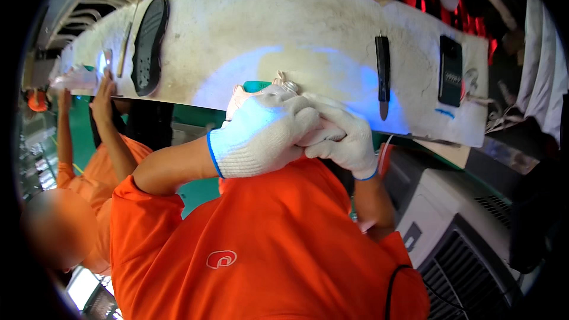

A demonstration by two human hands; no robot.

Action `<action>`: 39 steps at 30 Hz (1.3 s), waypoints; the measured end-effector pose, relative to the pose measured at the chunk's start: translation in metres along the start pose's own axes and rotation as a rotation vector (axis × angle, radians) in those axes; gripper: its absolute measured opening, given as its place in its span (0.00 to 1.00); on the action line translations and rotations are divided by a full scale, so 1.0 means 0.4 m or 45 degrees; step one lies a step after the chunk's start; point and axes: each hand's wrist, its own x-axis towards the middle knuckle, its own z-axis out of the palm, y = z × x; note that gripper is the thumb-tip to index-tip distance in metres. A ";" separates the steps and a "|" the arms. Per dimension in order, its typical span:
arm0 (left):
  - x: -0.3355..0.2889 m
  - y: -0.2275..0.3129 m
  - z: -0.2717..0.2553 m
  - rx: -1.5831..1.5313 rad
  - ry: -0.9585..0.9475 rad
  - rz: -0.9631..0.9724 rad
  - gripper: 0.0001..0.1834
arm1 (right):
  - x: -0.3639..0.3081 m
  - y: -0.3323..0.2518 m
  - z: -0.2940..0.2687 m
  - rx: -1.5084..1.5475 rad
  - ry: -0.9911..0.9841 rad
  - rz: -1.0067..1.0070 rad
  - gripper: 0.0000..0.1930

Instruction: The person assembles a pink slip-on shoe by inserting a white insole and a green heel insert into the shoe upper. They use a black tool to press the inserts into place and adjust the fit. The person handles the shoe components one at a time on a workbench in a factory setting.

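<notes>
**Where blue light (240, 68) falls, a pale shoe (236, 101) is held fast**

The pale shoe is at the tabletop's (267, 24) near edge, its teal insole (256, 86) showing. The left grip (267, 127) is closed around it; the right grip (347, 139) is curled shut too, on the same shoe as far as I can tell. I'd call this step pressing or checking by hand. The next move seems to call for steady support and a turn to uncover the hidden side. Farther right lies a black-handled knife (383, 74), untouched.
</notes>
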 end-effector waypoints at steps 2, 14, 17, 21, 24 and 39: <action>0.000 0.023 -0.010 0.084 -0.060 -0.034 0.20 | -0.001 -0.020 -0.006 0.227 -0.105 0.262 0.42; 0.017 0.003 0.041 -0.232 0.103 -0.166 0.19 | 0.023 -0.009 -0.020 -0.086 -0.033 -0.086 0.31; 0.025 0.012 0.042 -0.388 0.303 -0.261 0.30 | 0.026 -0.018 0.007 -0.044 0.095 -0.061 0.23; 0.014 0.021 0.037 -0.362 0.327 -0.309 0.47 | 0.047 -0.045 0.016 0.018 0.130 -0.025 0.20; 0.011 0.015 0.051 -0.484 0.370 -0.448 0.48 | 0.113 -0.068 -0.038 0.207 -0.217 0.354 0.19; -0.182 -0.039 0.009 -0.617 0.730 -0.463 0.43 | 0.156 -0.128 -0.013 -0.808 -0.348 -0.239 0.37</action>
